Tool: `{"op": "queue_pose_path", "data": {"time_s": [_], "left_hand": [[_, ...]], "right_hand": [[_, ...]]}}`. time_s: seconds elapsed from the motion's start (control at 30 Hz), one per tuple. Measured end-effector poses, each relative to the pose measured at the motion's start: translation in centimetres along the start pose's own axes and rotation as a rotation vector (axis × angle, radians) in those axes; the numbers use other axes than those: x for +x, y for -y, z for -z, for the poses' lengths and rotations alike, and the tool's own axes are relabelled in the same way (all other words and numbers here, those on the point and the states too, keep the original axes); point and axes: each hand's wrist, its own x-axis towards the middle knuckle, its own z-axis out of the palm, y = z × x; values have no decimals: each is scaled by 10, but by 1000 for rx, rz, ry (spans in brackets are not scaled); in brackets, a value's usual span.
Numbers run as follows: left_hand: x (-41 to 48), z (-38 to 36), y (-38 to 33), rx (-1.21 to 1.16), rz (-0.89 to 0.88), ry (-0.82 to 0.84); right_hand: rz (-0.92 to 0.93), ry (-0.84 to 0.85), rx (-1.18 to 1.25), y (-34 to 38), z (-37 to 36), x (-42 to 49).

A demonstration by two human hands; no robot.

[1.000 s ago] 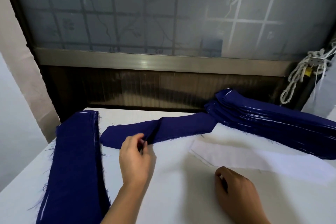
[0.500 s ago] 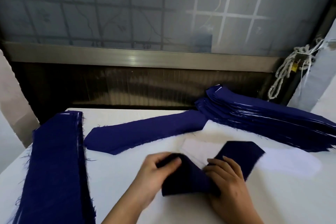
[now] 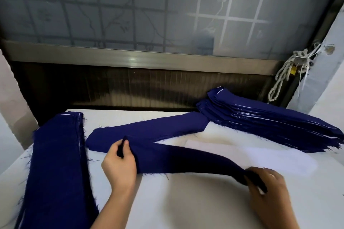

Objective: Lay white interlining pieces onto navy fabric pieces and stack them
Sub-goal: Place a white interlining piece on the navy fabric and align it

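A long navy fabric piece [image 3: 182,160] is stretched between my two hands just above the white table. My left hand [image 3: 119,165] pinches its left end and my right hand [image 3: 268,188] grips its right end. Behind it another navy piece [image 3: 149,132] lies flat on the table. White interlining pieces [image 3: 270,158] lie to the right, partly under the held strip. A tall stack of navy pieces [image 3: 270,122] with thin white layers showing sits at the back right. A second navy stack [image 3: 55,163] runs along the left.
The white table [image 3: 186,206] ends at a dark wall panel [image 3: 130,87] under a frosted window. A knotted white rope [image 3: 286,72] hangs at the right, beside a grey pillar [image 3: 323,65].
The navy piece that was folded between my hands has been pulled out to full length. My left hand moved left and my right hand moved right.
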Motion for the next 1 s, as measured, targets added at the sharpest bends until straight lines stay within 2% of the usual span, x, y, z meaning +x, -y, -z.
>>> {"op": "queue_pose_path", "data": {"time_s": [0.07, 0.17, 0.27, 0.37, 0.5, 0.6, 0.67, 0.73, 0.83, 0.9, 1.0], "left_hand": [[1, 0, 1, -10, 38, 21], [1, -1, 2, 49, 43, 112], [-6, -2, -1, 272, -22, 185], [-14, 0, -1, 517, -258, 176], [-14, 2, 2, 572, -410, 115], [-16, 1, 2, 487, -442, 233], [-20, -2, 5, 425, -441, 371], [-23, -4, 9, 432, -526, 465], [-24, -8, 16, 528, -696, 517], [-21, -11, 21, 625, -728, 569], [-19, -10, 25, 722, -760, 618]], "right_hand": [[-295, -67, 94, -13, 13, -3], [-652, -304, 419, -21, 21, -3], [-865, -400, 608, -28, 23, 0], [-932, -419, 591, -28, 21, 0], [-935, -516, 516, -28, 23, -3], [-814, -501, 441, -24, 27, -5], [-707, -412, 382, -21, 27, -8], [-577, -269, 283, -17, 26, -9], [-348, -71, -143, -16, 18, -10], [-281, 41, -380, -15, 11, -9], [-173, 165, -478, -15, 7, -9]]}}
